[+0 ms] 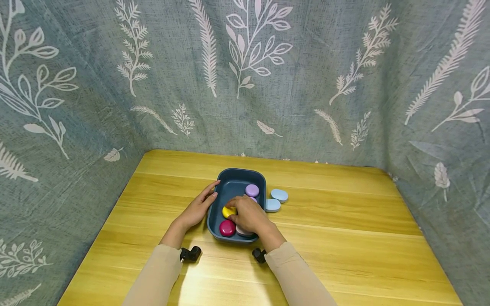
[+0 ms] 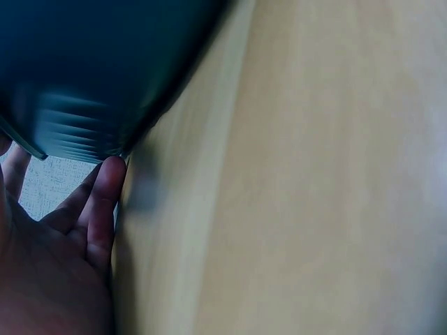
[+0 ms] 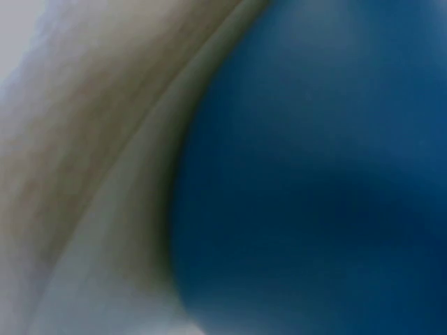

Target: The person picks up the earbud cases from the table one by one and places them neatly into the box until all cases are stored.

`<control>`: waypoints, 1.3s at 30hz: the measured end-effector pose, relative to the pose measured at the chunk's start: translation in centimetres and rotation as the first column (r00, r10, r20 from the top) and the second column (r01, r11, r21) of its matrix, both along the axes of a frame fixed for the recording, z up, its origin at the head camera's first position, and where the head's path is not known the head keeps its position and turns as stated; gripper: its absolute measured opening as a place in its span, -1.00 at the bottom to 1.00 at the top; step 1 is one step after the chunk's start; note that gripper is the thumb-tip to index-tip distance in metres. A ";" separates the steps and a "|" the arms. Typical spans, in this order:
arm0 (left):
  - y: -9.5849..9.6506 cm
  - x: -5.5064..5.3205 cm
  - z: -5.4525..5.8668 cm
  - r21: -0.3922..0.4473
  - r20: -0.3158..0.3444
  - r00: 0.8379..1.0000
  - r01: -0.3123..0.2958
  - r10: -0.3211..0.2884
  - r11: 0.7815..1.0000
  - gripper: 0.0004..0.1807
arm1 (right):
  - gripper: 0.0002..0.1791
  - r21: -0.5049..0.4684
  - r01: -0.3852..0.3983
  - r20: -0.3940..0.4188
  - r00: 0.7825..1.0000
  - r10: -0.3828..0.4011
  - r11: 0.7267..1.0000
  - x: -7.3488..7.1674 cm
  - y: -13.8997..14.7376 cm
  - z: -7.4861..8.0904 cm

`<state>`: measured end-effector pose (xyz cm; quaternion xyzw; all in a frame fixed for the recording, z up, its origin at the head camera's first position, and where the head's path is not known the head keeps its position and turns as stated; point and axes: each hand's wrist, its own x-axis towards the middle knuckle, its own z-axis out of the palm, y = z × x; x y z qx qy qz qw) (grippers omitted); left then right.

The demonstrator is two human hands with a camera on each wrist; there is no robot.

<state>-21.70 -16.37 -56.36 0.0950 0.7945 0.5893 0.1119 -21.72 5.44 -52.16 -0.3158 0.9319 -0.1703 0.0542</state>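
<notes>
A dark blue rectangular tray [image 1: 233,182] with rounded corners lies on the table. My right hand [image 1: 249,214] reaches down into it and pinches a glossy yellow round piece [image 1: 228,211] between thumb and fingers. Just in front of that sits a magenta round piece [image 1: 227,228], with a pale pinkish one [image 1: 243,231] partly under the hand. Farther back in the tray is a lilac round piece [image 1: 252,190]; a second lilac one is mostly hidden by the right hand. Along the tray's left wall, my left hand [image 1: 197,209] rests with extended fingers, fingertips [image 2: 112,171] against its outer side.
Two light blue oval pieces, a rear one [image 1: 279,195] and a front one [image 1: 272,205], lie just right of the tray. The wooden table [image 1: 344,238] is bordered by a leaf-patterned grey-green cloth [image 1: 298,127] at the back and sides.
</notes>
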 end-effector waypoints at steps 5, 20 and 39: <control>0.0 0.0 0.0 0.001 0.006 1.000 -0.001 0.001 1.000 -0.43 | -0.63 -0.008 -0.012 -0.005 1.000 0.011 1.000 -0.1 0.0 0.0; 0.0 -0.1 -0.2 -0.002 0.014 1.000 -0.013 0.013 1.000 -0.46 | -0.61 -0.048 -0.011 -0.020 1.000 0.010 0.999 -0.2 0.0 0.0; 0.1 -0.1 -0.4 0.007 0.019 1.000 -0.013 0.013 1.000 -0.47 | -0.59 -0.077 0.006 0.007 1.000 -0.005 0.997 0.2 0.8 1.0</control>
